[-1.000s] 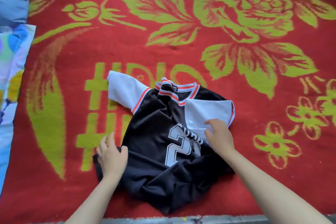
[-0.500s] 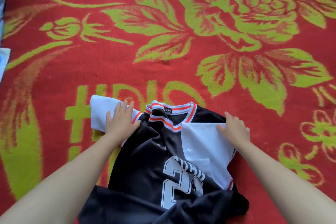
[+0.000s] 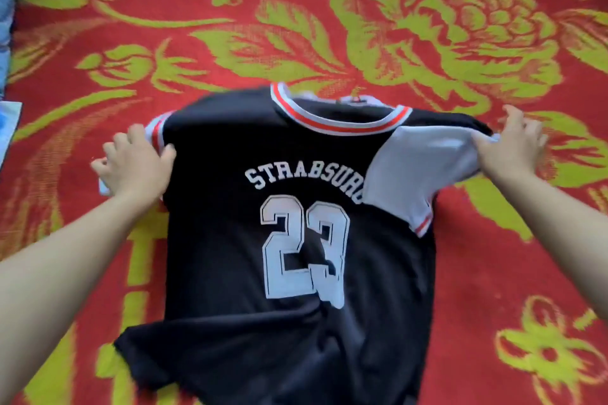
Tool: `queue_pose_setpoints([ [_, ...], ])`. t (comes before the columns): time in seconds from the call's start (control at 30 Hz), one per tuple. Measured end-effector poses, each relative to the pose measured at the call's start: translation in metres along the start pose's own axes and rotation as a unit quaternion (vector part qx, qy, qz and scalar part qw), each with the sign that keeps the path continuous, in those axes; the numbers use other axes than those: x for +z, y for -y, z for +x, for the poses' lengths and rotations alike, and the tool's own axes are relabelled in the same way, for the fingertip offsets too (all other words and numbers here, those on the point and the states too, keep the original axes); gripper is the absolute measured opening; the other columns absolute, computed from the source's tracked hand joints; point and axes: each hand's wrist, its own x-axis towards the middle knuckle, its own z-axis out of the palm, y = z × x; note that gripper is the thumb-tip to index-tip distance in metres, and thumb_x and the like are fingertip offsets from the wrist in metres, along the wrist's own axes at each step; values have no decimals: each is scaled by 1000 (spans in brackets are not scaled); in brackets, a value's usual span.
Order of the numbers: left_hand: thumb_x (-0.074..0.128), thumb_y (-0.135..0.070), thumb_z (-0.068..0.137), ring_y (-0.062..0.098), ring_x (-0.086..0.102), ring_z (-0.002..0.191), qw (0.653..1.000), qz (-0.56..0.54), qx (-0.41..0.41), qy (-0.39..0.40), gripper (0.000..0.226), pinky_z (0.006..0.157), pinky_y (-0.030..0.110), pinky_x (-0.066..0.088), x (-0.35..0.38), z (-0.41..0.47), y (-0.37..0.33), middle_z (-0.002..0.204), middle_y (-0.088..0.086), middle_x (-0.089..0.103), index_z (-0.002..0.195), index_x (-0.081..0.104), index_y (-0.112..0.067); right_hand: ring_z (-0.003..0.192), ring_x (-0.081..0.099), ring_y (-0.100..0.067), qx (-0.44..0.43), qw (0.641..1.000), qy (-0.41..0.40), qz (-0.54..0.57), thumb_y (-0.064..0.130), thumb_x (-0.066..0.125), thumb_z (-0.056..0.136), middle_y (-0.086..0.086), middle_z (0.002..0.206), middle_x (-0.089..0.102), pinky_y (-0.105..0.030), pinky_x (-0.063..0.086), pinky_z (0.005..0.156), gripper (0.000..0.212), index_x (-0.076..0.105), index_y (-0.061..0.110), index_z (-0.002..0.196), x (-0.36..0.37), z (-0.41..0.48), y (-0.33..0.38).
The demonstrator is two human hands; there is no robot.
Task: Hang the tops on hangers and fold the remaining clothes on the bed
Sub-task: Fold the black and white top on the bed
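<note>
The jersey (image 3: 296, 174) had spread wider, fingers (image 3: 136, 133) of left hand (image 3: 135, 164) and right hand (image 3: 513, 148) clamped on its shoulders; uneven pull risked bunching the infolded sleeve (image 3: 411, 168).

A black jersey (image 3: 296, 240) numbered 23 stretches between the left grip (image 3: 135, 164) and the right grip (image 3: 513, 148), each pinching a shoulder, with the red floral blanket (image 3: 487, 266) beneath both.
</note>
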Motion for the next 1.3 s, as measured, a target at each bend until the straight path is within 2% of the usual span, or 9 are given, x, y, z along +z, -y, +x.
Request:
queue_pose_setpoints([
  [0.13,52,-48,89,37,14,139,994,-19,-22,102,82,108,54,18,23,-22,-4,155,19,10,150,10,-13,138,16,-36,-25,996,85,-20,27,55,91,-20,152,15,-49,20,109,68,21,16,148,25,-32,27],
  [0.3,54,-54,86,37,4,142,974,59,28,218,90,109,56,17,65,-125,50,156,20,1,151,2,-20,119,46,-44,-225,967,99,-68,13,74,74,-31,130,47,-54,48,84,53,56,1,123,82,-153,-8],
  [0.4,49,-64,83,37,3,142,955,109,22,276,93,109,56,18,76,-186,88,156,16,-1,150,-2,-25,114,43,-36,-353,926,116,-65,27,64,71,-29,121,55,-49,53,78,53,52,7,119,98,-233,-39],
  [0.53,52,-61,83,32,9,142,956,61,-60,282,91,109,55,18,72,-232,120,156,15,9,151,6,-22,120,39,-34,-445,879,162,-58,44,46,77,-20,133,37,-46,40,96,55,45,15,123,94,-317,-74],
  [0.67,55,-57,83,32,25,136,963,30,-109,243,83,106,56,25,60,-245,130,150,13,29,148,23,-16,122,40,-33,-510,816,261,-77,56,75,52,-18,134,39,-47,40,97,82,47,22,120,84,-373,-99],
  [0.93,94,-36,38,36,61,90,935,193,146,259,102,76,66,39,53,-255,185,96,17,64,129,56,-12,108,63,-26,-489,710,465,-200,68,80,19,-8,124,62,-38,55,79,97,65,38,110,69,-386,-100],
  [1.03,68,-23,80,26,51,110,913,244,146,294,78,98,55,30,36,-260,188,113,4,60,147,29,-25,123,52,-32,-545,659,462,-236,60,83,34,-15,139,48,-44,49,90,87,62,39,115,64,-378,-102],
  [1.17,67,1,70,33,63,74,921,182,173,297,77,63,37,43,30,-277,193,88,11,63,141,42,-13,94,68,-21,-567,687,389,-235,36,69,57,-5,105,70,-25,53,66,11,67,28,64,55,-374,-104],
  [1.3,54,7,61,31,51,45,933,130,308,131,57,45,31,35,33,-288,211,64,15,49,116,61,-6,66,62,-22,-527,772,306,-178,22,52,58,-1,71,61,-25,45,47,6,55,17,58,47,-378,-117],
])
